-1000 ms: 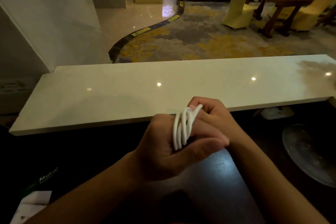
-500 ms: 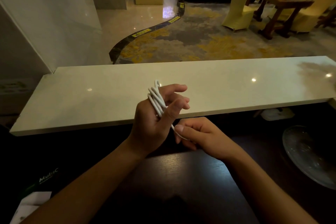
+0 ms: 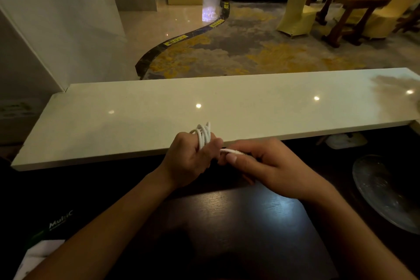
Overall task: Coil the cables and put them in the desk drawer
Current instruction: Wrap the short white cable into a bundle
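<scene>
Your left hand [image 3: 191, 161] holds the white cable [image 3: 203, 135] wound in loops around its fingers, above the dark surface [image 3: 238, 223]. Your right hand [image 3: 268, 166] pinches the free end. If the left grip relaxes, the loops can slip off and uncoil, I think.

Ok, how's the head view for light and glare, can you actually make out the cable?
Head view: the dark wooden desk is dim, with one soft sheen; small ceiling-light glints dot the pale stone counter; the white coiled cable reads clearly against it, held by the left hand and right hand; wide-angle bending at the edges.
</scene>
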The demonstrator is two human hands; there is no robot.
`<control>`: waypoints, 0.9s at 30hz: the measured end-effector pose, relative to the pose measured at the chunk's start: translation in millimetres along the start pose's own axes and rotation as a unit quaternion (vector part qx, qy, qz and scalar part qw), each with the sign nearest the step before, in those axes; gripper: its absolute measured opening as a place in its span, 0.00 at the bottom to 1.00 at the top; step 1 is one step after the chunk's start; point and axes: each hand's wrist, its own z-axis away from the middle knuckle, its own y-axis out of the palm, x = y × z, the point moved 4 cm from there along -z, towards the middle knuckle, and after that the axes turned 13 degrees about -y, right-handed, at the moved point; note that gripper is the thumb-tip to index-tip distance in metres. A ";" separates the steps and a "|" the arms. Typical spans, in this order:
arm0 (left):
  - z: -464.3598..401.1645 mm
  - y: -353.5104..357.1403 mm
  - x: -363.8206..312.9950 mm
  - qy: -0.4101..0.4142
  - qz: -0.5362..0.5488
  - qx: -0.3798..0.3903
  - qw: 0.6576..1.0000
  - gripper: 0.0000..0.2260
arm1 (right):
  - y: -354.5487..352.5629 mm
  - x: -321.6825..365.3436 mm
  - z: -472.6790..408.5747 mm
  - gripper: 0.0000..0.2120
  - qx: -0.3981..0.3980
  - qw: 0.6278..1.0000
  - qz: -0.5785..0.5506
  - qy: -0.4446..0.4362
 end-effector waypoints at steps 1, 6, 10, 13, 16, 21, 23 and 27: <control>1.6 1.9 -1.5 -0.013 0.004 0.017 1.000 0.22 | -2.2 -1.4 -0.4 0.08 -0.019 1.000 0.004 0.001; 8.5 8.4 -10.4 -0.064 0.057 0.117 0.989 0.29 | -12.9 -7.5 -3.4 0.08 -0.110 0.994 -0.025 -0.002; 13.8 8.6 -21.1 -0.088 0.076 0.183 0.976 0.26 | -16.0 -10.7 -3.7 0.05 -0.152 0.985 -0.079 -0.001; 15.6 12.4 -25.8 -0.125 0.076 0.252 0.957 0.24 | -17.4 -10.3 -3.3 0.07 -0.174 0.978 -0.114 -0.018; 17.6 19.3 -22.7 -0.153 0.013 0.303 0.941 0.22 | -16.7 -6.7 -3.5 0.10 -0.171 0.975 -0.136 -0.034; 25.4 25.0 -19.5 -0.157 -0.016 0.300 0.941 0.20 | -19.2 -10.1 -4.9 0.09 -0.164 0.975 -0.148 -0.002; 25.0 24.7 -22.4 -0.160 0.016 0.289 0.944 0.21 | -12.1 -12.8 -4.2 0.06 -0.124 0.981 -0.148 0.006; 22.1 22.3 -25.4 -0.161 0.066 0.257 0.951 0.20 | -6.1 -15.3 -2.5 0.05 -0.129 0.978 -0.166 0.005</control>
